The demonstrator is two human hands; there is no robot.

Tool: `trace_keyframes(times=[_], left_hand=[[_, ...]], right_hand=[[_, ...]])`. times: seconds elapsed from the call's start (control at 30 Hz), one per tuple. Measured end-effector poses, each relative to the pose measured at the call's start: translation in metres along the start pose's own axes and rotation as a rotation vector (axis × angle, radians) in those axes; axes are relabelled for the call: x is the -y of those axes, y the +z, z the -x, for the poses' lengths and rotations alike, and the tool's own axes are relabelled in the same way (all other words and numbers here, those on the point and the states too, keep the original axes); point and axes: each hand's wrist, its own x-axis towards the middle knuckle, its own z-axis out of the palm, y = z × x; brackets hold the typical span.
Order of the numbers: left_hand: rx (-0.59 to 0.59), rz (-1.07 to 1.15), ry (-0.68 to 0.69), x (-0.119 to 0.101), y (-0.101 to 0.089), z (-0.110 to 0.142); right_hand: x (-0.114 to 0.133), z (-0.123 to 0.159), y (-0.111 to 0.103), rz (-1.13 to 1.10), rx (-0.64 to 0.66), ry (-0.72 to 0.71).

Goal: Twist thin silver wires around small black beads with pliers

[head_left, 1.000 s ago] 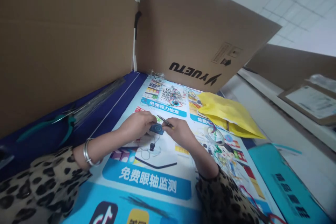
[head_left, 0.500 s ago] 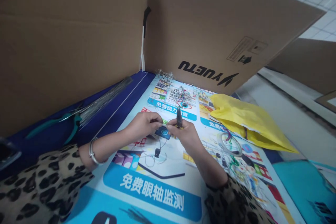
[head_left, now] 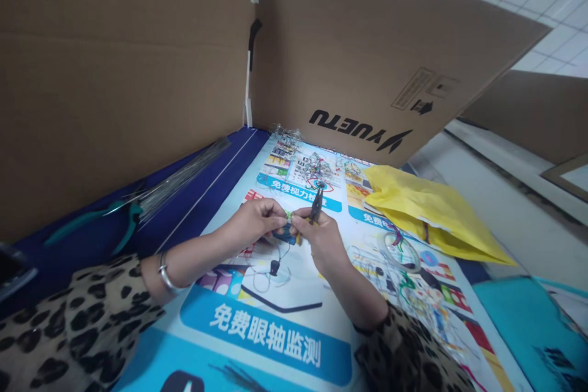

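My left hand [head_left: 257, 222], with a silver bangle at its wrist, is closed in a pinch; what its fingertips hold is too small to make out. Close against it, my right hand [head_left: 319, 237] is wrapped round needle-nose pliers [head_left: 316, 203], whose dark jaws point up and away from me. The thumb and forefinger of that hand are also pinched together beside the left fingertips. On the printed sheet [head_left: 294, 285] below lies a thin wire loop with a small black piece [head_left: 274, 267].
Cardboard walls [head_left: 124, 73] stand at the left and back. Teal-handled pliers [head_left: 131, 226] lie at left beside a bundle of straight wires [head_left: 184, 174]. Tangled coloured wires [head_left: 319, 165] sit at the back. To the right are a tape roll [head_left: 399, 252] and a yellow bag [head_left: 427, 208].
The pliers in my right hand have tipped slightly to the right. Both hands stay together at nearly the same place, and the camera view has shifted a little.
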Motion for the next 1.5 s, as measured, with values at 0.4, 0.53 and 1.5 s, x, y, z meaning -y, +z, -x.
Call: trace_keyframes(times=[0.4, 0.53, 1.5], left_hand=[[0.034, 0.047, -0.020, 0.001, 0.003, 0.004], [0.032, -0.008, -0.031, 0.001, 0.002, 0.005], [-0.375, -0.200, 0.155, 0.018, -0.046, -0.023]], right_hand=[[0.006, 0.004, -0.001, 0.050, 0.055, 0.004], [0.031, -0.003, -0.026, 0.475, 0.121, -0.012], [0.055, -0.024, -0.109, 1.544, 0.263, 0.119]])
